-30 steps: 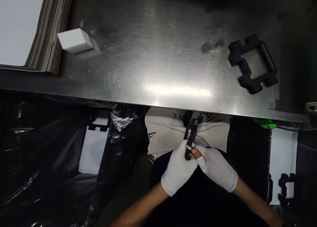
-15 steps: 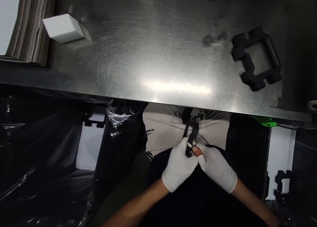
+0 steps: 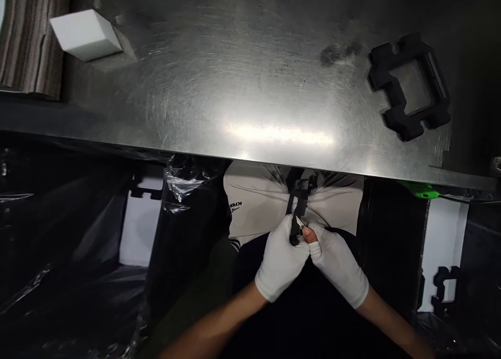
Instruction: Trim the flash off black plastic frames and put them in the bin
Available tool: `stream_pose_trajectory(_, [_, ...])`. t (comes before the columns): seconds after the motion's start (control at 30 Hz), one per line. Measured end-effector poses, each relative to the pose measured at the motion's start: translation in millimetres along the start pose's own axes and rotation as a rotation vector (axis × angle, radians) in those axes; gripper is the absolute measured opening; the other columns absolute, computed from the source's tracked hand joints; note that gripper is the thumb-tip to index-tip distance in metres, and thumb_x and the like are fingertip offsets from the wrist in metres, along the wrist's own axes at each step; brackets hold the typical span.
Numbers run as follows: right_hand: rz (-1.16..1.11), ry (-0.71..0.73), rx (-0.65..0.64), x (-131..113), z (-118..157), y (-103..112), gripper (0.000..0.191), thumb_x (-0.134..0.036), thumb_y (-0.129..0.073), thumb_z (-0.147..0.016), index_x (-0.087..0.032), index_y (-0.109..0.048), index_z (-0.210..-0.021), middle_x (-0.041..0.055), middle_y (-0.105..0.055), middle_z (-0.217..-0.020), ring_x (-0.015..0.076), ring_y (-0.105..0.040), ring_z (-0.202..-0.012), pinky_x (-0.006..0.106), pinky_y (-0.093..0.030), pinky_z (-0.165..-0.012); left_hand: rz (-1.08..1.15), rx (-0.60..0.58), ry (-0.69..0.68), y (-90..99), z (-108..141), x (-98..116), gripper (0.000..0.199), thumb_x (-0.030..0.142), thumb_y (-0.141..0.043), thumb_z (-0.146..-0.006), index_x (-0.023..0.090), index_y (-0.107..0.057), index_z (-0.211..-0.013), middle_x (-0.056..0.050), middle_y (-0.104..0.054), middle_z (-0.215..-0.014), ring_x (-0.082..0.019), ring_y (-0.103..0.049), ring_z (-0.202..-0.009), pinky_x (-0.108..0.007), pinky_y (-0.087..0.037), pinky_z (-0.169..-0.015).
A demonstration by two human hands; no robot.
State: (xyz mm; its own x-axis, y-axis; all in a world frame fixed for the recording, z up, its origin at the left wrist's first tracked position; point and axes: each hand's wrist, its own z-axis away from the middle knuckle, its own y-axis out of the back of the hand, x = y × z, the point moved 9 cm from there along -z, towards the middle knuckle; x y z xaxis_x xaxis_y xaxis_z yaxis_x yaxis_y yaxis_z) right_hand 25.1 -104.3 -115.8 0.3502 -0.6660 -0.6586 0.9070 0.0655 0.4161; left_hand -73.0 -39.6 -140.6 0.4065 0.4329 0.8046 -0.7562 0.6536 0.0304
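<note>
Below the near edge of the metal table, my left hand (image 3: pixel 282 260), in a white glove, is closed around the lower end of a black notched foam piece (image 3: pixel 300 201). My right hand (image 3: pixel 336 260), gloved with the thumb tip bare, is closed on a small knife with a short pointed blade (image 3: pixel 300 222). The blade lies against the black foam piece, and both hands touch at the fingers. Most of the knife is hidden in the right hand.
A black notched frame (image 3: pixel 409 87) lies at the table's right. On the metal table (image 3: pixel 235 77), a white block (image 3: pixel 86 35) sits left, beside stacked brown sheets (image 3: pixel 31 40). Plastic-lined boxes flank the lap; a green object (image 3: pixel 425 191) is under the right edge.
The view has shifted slightly. Both hands have moved a little to the left, and more of the blade shows against the black foam piece.
</note>
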Motion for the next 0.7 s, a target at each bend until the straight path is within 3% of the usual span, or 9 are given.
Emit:
stream_pose_trajectory(0.17, [0.046,0.087,-0.089,-6.6,-0.7,14.6,0.050,-0.060,-0.035,-0.117,-0.026,-0.053,-0.086,0.0017,-0.066,-0.076,0.0206,-0.064,-0.065,0.032,-0.048,-0.062,0.077,-0.004,-0.001,5.9,-1.3,0.6,0.008,0.025,-0.061,-0.080,0.022,-0.059,-0.087,0.002,-0.058,-0.080,-0.017,-0.054,-0.075,-0.031,-0.049,-0.073])
stream_pose_trajectory(0.27, [-0.003,0.065,-0.129,-1.5,4.9,36.3,0.053,-0.066,-0.045,-0.115,-0.025,-0.055,-0.084,-0.0018,-0.060,-0.072,0.0178,-0.057,-0.062,0.031,-0.045,-0.061,0.056,-0.041,0.010,9.1,-1.2,3.8,0.025,0.021,-0.058,-0.078,0.020,-0.067,-0.101,0.000,-0.065,-0.087,-0.018,-0.060,-0.080,-0.033,-0.052,-0.080])
stream_pose_trajectory(0.33, [-0.035,0.025,-0.036,3.3,7.6,57.1,0.051,-0.066,-0.051,-0.114,-0.025,-0.057,-0.083,-0.0032,-0.055,-0.070,0.0159,-0.051,-0.061,0.029,-0.043,-0.058,-0.014,-0.079,0.010,12.6,-1.0,8.9,0.031,0.022,-0.058,-0.081,0.019,-0.070,-0.109,-0.001,-0.068,-0.090,-0.020,-0.064,-0.082,-0.034,-0.053,-0.082])
stream_pose_trajectory(0.4, [-0.036,0.062,0.157,0.2,8.9,81.1,0.042,-0.062,-0.061,-0.111,-0.025,-0.064,-0.092,-0.0016,-0.059,-0.081,0.0164,-0.055,-0.068,0.029,-0.047,-0.062,-0.105,-0.127,-0.020,17.5,-1.4,17.1,0.030,0.023,-0.058,-0.085,0.020,-0.072,-0.111,-0.002,-0.070,-0.089,-0.022,-0.066,-0.081,-0.035,-0.054,-0.081])
stream_pose_trajectory(0.47, [-0.020,0.158,0.318,-8.7,7.9,97.8,0.032,-0.059,-0.070,-0.108,-0.027,-0.073,-0.115,0.0034,-0.069,-0.108,0.0198,-0.064,-0.086,0.031,-0.055,-0.074,-0.191,-0.202,-0.074,21.5,-2.4,26.1,0.022,0.024,-0.059,-0.088,0.022,-0.074,-0.104,-0.002,-0.071,-0.084,-0.022,-0.066,-0.078,-0.034,-0.054,-0.077])
stream_pose_trajectory(0.5, [-0.013,0.205,0.351,-12.8,5.0,101.4,0.036,-0.058,-0.073,-0.106,-0.030,-0.073,-0.129,0.0060,-0.069,-0.126,0.0224,-0.067,-0.098,0.034,-0.058,-0.082,-0.229,-0.249,-0.104,22.7,-3.0,29.9,0.019,0.024,-0.060,-0.089,0.023,-0.075,-0.100,-0.002,-0.071,-0.083,-0.022,-0.066,-0.076,-0.034,-0.054,-0.076])
stream_pose_trajectory(0.53, [-0.016,0.240,0.343,-15.4,-0.1,101.6,0.043,-0.058,-0.075,-0.105,-0.032,-0.071,-0.139,0.0072,-0.067,-0.139,0.0247,-0.068,-0.108,0.036,-0.060,-0.090,-0.263,-0.302,-0.131,23.6,-3.8,32.7,0.019,0.024,-0.060,-0.090,0.024,-0.077,-0.099,-0.002,-0.072,-0.082,-0.022,-0.067,-0.076,-0.034,-0.055,-0.075])
stream_pose_trajectory(0.6, [-0.044,0.256,0.223,-15.0,-14.2,93.7,0.046,-0.058,-0.076,-0.104,-0.034,-0.073,-0.142,0.0065,-0.070,-0.141,0.0262,-0.069,-0.114,0.038,-0.059,-0.096,-0.303,-0.388,-0.156,27.5,-6.1,35.2,0.024,0.027,-0.061,-0.093,0.026,-0.081,-0.105,-0.003,-0.077,-0.087,-0.024,-0.071,-0.081,-0.034,-0.057,-0.079])
stream_pose_trajectory(0.7, [-0.111,0.164,0.051,-2.6,-29.3,80.2,0.032,-0.056,-0.076,-0.104,-0.029,-0.083,-0.120,0.0026,-0.078,-0.106,0.0232,-0.070,-0.094,0.035,-0.058,-0.085,-0.242,-0.319,-0.175,52.0,-13.3,42.6,0.038,0.038,-0.075,-0.091,0.028,-0.082,-0.127,-0.007,-0.082,-0.115,-0.030,-0.075,-0.109,-0.040,-0.060,-0.100])
